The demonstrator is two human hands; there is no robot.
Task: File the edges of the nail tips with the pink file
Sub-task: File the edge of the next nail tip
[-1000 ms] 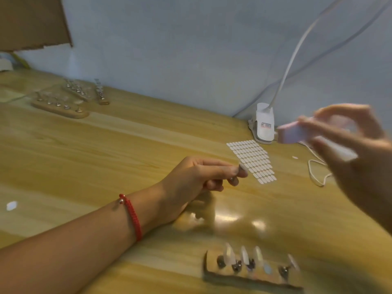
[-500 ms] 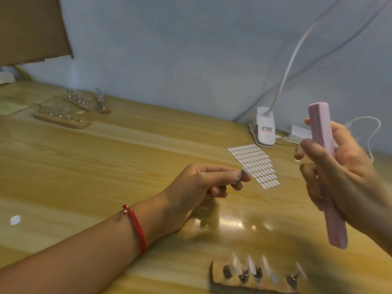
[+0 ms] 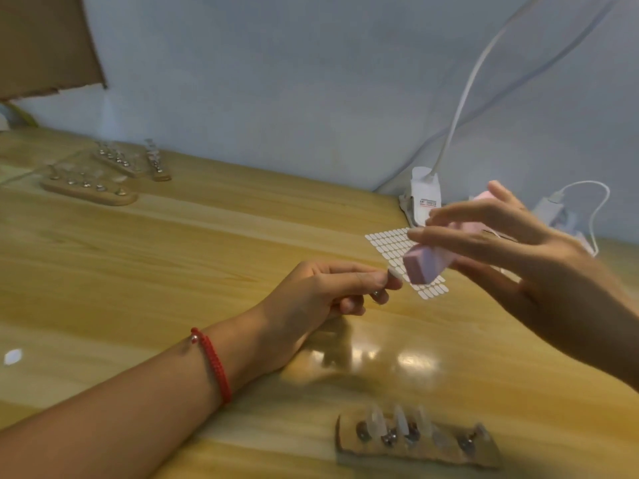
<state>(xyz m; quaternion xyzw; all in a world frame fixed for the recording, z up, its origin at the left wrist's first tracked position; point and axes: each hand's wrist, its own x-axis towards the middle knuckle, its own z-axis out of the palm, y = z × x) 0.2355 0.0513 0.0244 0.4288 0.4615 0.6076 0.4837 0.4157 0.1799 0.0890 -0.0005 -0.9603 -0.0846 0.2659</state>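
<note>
Fingers [image 3: 373,280] of left hand [image 3: 321,295] pinch one nail tip [image 3: 395,275] just left of tab sheet [image 3: 387,243] | fingers [image 3: 460,243] of right hand [image 3: 539,271] curl round pink file [image 3: 427,262] above tab sheet, its end just beside nail tip | wooden rack [image 3: 415,447] nearer than tab sheet on counter [image 3: 207,254]

The right hand [image 3: 518,250] is blurred, and its fingers cover most of the pink file [image 3: 427,262]. The nail tip [image 3: 395,275] pinched in the left hand [image 3: 311,299] barely shows.

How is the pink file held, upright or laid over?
Laid over: the pink file lies slanted in the right hand, end toward the left hand.
</note>
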